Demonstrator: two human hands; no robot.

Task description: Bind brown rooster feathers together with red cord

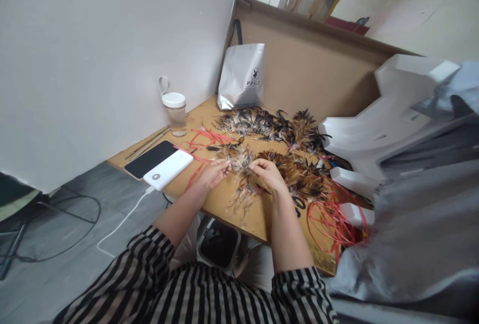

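Observation:
My left hand (216, 173) is closed in a pinch at the left side of a loose clump of pale and brown feathers (241, 157). Opposite it, my right hand (268, 171) pinches with thumb and forefinger at the clump's right side; the exact feather between its fingertips is too small to make out. More wispy feathers (245, 189) lie on the table below the hands. Just beyond my right hand is a thick bundle of brown feathers (299, 171), and a longer row of dark and brown feathers (269, 124) stretches behind.
On the wooden table (220, 204) are red plastic strands (331, 221), black-handled scissors (299, 205), a phone (151, 159), a white power bank (168, 169), a lidded cup (175, 114) and a silver bag (241, 77). White foam (359, 129) stands right; a black bin (219, 241) sits below.

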